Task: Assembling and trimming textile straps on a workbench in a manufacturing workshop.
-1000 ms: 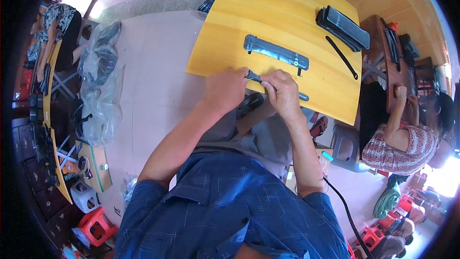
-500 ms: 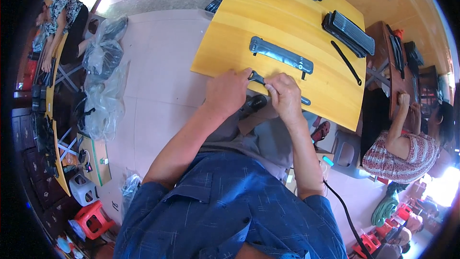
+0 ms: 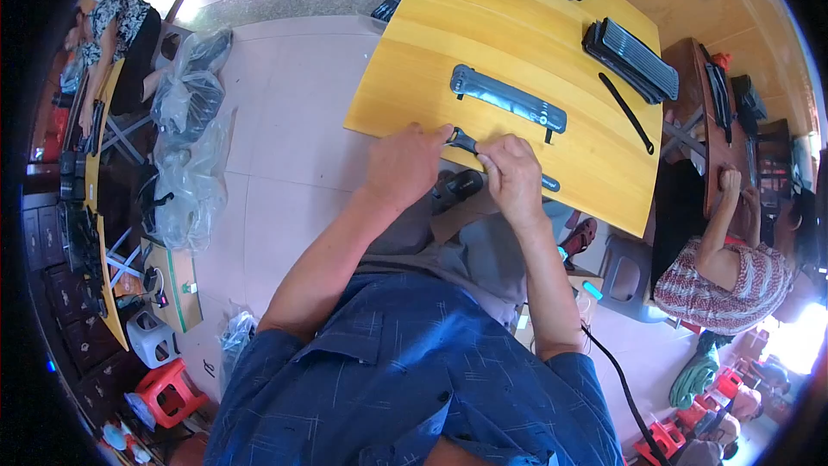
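Gripping dark strap (image 3: 464,141) | left fingers (image 3: 439,135): closed on it | right fingers (image 3: 492,155): pinching it farther right

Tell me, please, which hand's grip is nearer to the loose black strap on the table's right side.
Right. The right grip is to the left of the loose black strap and lower in the picture; the left grip is farther left.
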`<state>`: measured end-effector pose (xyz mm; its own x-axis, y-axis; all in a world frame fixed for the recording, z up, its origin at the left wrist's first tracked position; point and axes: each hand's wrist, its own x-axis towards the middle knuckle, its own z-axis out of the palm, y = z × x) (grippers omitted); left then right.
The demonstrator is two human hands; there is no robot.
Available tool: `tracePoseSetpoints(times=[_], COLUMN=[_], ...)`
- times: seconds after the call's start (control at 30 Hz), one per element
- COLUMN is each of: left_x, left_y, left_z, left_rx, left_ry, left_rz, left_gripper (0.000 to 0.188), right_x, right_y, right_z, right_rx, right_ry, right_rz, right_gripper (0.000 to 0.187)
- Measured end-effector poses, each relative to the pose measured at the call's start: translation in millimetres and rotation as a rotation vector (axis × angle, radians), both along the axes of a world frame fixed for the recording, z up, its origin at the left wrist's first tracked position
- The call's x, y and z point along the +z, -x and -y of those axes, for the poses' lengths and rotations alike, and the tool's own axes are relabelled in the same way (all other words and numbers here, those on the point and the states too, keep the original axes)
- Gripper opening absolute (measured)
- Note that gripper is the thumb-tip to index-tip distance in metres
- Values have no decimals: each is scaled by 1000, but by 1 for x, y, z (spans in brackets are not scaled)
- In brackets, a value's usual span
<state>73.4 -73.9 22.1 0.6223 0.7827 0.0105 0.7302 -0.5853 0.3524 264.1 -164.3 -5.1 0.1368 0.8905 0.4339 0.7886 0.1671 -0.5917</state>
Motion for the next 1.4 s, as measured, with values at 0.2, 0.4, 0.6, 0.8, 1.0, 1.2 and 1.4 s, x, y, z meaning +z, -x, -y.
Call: tracePoseSetpoints(times=[0.2, 0.4, 0.6, 0.8, 1.0, 1.2, 1.4], left_x=[-7, -5, -4, -10, 3, 1, 6], left_y=[5, 8, 9, 10, 6, 12, 29], left_z=[-3, -2, -8, -14, -23, -20, -13], left_rx=[-10, -40, -122, -131, -171, -115, 13], left_ry=[-84, -66, -97, -125, -31, -8, 479], left_rz=[29, 38, 15, 27, -43, -50, 530], left_gripper=[30, 30, 28, 24, 26, 16, 43], right_x=[3, 14, 17, 8, 5, 8, 28], right_y=[-2, 2, 16, 22, 22, 21, 27], right_z=[-2, -8, -30, -35, -39, -41, -19], right_rx=[24, 26, 27, 35, 23, -31, -41], right_ry=[-6, 63, 104, 72, -48, 19, 133], right_rz=[11, 32, 38, 107, 101, 53, -295], right_gripper=[11, 8, 13, 13, 9, 8, 8])
